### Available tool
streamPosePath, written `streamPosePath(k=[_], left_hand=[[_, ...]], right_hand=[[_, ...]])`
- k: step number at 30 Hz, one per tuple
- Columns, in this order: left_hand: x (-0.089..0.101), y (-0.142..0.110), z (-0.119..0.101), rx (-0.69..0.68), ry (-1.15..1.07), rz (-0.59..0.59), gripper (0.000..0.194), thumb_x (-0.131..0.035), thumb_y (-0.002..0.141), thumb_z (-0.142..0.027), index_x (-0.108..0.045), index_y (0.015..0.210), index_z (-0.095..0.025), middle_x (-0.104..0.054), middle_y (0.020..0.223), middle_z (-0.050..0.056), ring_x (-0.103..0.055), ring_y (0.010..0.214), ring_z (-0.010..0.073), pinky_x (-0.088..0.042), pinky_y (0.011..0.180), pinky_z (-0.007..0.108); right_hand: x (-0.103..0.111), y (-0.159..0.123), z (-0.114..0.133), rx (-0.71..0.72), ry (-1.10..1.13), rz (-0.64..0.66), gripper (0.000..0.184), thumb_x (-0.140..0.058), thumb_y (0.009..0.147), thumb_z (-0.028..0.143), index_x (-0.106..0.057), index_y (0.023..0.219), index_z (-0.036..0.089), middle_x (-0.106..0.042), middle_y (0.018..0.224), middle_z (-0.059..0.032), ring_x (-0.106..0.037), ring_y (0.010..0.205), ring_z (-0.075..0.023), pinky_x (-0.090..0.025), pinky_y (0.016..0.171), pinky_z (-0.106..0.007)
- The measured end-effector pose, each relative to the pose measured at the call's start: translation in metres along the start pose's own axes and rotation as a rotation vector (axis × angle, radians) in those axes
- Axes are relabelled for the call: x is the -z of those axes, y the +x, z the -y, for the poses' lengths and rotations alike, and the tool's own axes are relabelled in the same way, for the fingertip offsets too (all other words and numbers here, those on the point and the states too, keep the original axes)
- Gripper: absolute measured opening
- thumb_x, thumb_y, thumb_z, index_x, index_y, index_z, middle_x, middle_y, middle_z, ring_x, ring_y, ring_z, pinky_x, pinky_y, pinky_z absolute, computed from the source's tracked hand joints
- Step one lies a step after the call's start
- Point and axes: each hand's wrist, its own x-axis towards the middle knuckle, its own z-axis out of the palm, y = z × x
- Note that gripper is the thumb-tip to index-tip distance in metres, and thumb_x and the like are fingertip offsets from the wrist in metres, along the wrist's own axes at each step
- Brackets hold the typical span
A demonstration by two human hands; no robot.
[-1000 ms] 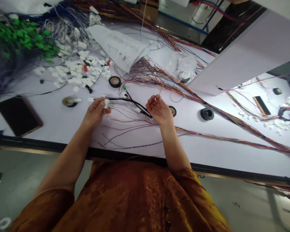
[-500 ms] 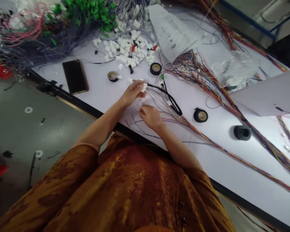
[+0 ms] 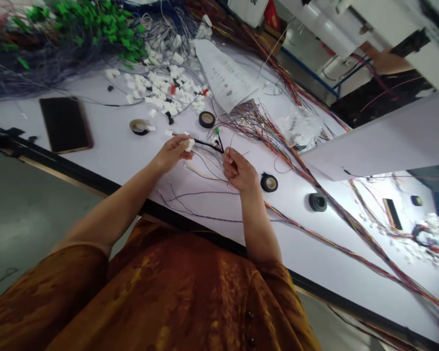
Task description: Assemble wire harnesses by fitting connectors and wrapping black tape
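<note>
My left hand is closed around a white plastic connector at the end of a wire harness. A black-wrapped branch of that harness runs right from it to my right hand. The fingers of my right hand are pinched on a thin red wire, whose ends stick out above the fingertips. Loose dark wires and a pale yellow wire lie on the table below the hands. Just above the right hand is a small green connector.
Tape rolls lie around the hands. White connectors are heaped behind, with green connectors farther left. A phone rests at left, a printed sheet at the back. Long wire bundles cross the right side.
My right hand has moved right and up, away from the left hand, and a red wire now shows in its fingers. The left hand still holds the white connector. The view has shifted right.
</note>
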Motion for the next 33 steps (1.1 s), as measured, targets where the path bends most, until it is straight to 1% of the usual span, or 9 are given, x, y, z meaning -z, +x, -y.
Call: streamPosePath(k=[8,10,13,15,17,20,22,25,33], left_hand=[[-0.001,0.000,0.001,-0.004,0.007,-0.017,0.033,-0.081,0.076,-0.039,-0.068,0.099,-0.020,-0.066,0.076,-0.002,-0.066,0.058,0.0079,-0.058,0.058,0.019],[-0.001,0.000,0.000,-0.018,0.013,-0.007,0.031,-0.080,0.078,-0.039,-0.068,0.100,-0.019,-0.066,0.077,-0.002,-0.066,0.058,0.0077,-0.058,0.059,0.020],[0.000,-0.002,-0.003,-0.037,0.003,0.026,0.033,-0.079,0.079,-0.039,-0.069,0.104,-0.020,-0.066,0.080,-0.002,-0.066,0.058,0.0072,-0.057,0.061,0.021],[0.001,-0.003,-0.004,-0.038,-0.009,0.055,0.035,-0.078,0.080,-0.040,-0.070,0.107,-0.021,-0.066,0.079,-0.002,-0.065,0.058,0.0070,-0.056,0.060,0.021],[0.002,-0.004,-0.005,-0.033,-0.022,0.082,0.035,-0.077,0.081,-0.041,-0.070,0.109,-0.021,-0.064,0.076,-0.002,-0.063,0.058,0.0070,-0.054,0.058,0.020],[0.002,-0.003,-0.007,-0.017,-0.041,0.109,0.036,-0.077,0.081,-0.043,-0.071,0.108,-0.022,-0.063,0.073,-0.002,-0.060,0.056,0.0067,-0.052,0.056,0.019],[0.003,-0.003,-0.008,-0.002,-0.049,0.119,0.037,-0.078,0.079,-0.045,-0.071,0.107,-0.022,-0.063,0.075,-0.001,-0.060,0.058,0.0070,-0.051,0.056,0.018],[0.003,-0.003,-0.009,0.015,-0.056,0.139,0.039,-0.078,0.078,-0.047,-0.072,0.108,-0.023,-0.065,0.079,0.000,-0.059,0.061,0.0080,-0.051,0.057,0.019],[0.003,-0.002,-0.013,0.039,-0.045,0.176,0.034,-0.075,0.081,-0.046,-0.072,0.102,-0.019,-0.063,0.076,0.001,-0.058,0.061,0.0083,-0.050,0.057,0.019]], right_hand=[[0.003,0.000,-0.006,0.039,-0.024,0.035,0.036,-0.063,0.084,0.048,-0.042,0.073,0.022,-0.032,0.062,0.0100,-0.009,0.044,-0.0041,-0.012,0.038,-0.021],[-0.002,0.002,-0.013,0.047,-0.137,0.037,0.031,-0.067,0.080,0.046,-0.047,0.076,0.022,-0.036,0.062,0.0096,-0.018,0.046,-0.0042,-0.017,0.040,-0.020],[-0.014,0.007,-0.022,0.108,-0.324,0.098,0.032,-0.076,0.070,0.032,-0.056,0.093,0.021,-0.049,0.073,0.0066,-0.040,0.058,-0.0060,-0.033,0.051,-0.019],[-0.020,0.013,-0.026,0.222,-0.355,0.089,0.028,-0.071,0.076,0.032,-0.056,0.097,0.022,-0.054,0.082,0.0035,-0.046,0.067,-0.0079,-0.040,0.059,-0.021],[-0.022,0.019,-0.028,0.356,-0.376,-0.007,0.016,-0.057,0.089,0.037,-0.058,0.094,0.022,-0.057,0.085,0.0009,-0.046,0.068,-0.0093,-0.042,0.063,-0.023],[-0.022,0.030,-0.032,0.488,-0.541,-0.148,0.026,-0.047,0.095,0.038,-0.062,0.083,0.021,-0.057,0.077,0.0002,-0.048,0.069,-0.0110,-0.043,0.070,-0.026],[-0.023,0.036,-0.036,0.497,-0.668,-0.189,0.021,-0.050,0.094,0.035,-0.064,0.085,0.022,-0.054,0.068,0.0028,-0.050,0.066,-0.0113,-0.042,0.071,-0.026],[-0.024,0.041,-0.043,0.436,-0.762,-0.191,0.010,-0.054,0.092,0.030,-0.060,0.096,0.023,-0.052,0.061,0.0068,-0.049,0.058,-0.0106,-0.040,0.066,-0.026],[-0.024,0.043,-0.044,0.395,-1.082,-0.145,0.020,-0.055,0.092,0.030,-0.056,0.074,0.022,-0.048,0.062,0.0046,-0.039,0.056,-0.0099,-0.028,0.059,-0.028]])
